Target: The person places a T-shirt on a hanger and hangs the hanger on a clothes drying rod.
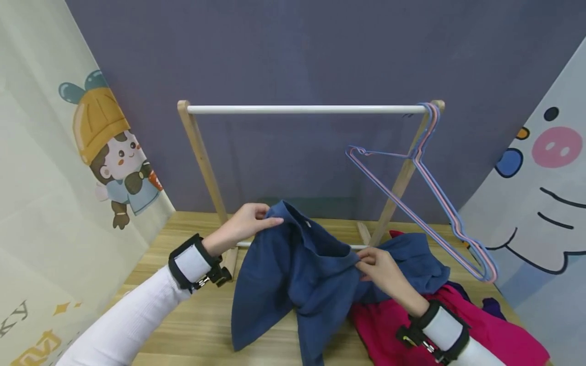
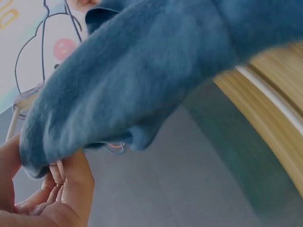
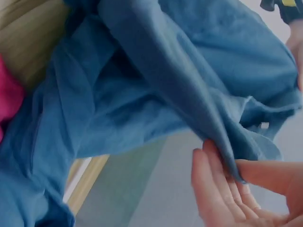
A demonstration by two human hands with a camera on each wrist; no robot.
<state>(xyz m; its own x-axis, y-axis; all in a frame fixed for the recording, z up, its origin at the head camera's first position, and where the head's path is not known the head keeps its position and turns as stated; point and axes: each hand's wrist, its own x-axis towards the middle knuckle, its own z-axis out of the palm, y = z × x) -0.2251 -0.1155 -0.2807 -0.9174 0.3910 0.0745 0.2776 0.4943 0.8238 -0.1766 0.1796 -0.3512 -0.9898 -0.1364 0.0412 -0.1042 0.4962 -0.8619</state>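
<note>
A blue garment (image 1: 316, 284) hangs between both hands, its wide opening facing up with a small pale tag (image 3: 264, 125) inside. My left hand (image 1: 244, 226) pinches the opening's left edge, thumb in front and fingers behind. At the opposite end of that edge, my right hand (image 1: 380, 269) pinches the fabric between thumb and fingers. The cloth droops in folds toward the table, and one part trails right over a pile of clothes. In the left wrist view, the fabric's edge sits in the fingers (image 2: 78, 172) of the left hand.
Behind the garment stands a wooden rack with a white rail (image 1: 302, 109). Blue and pink hangers (image 1: 426, 162) hang at its right end. A pile with a magenta garment (image 1: 485, 320) lies at right on the wooden table (image 1: 183, 325). Printed curtains flank both sides.
</note>
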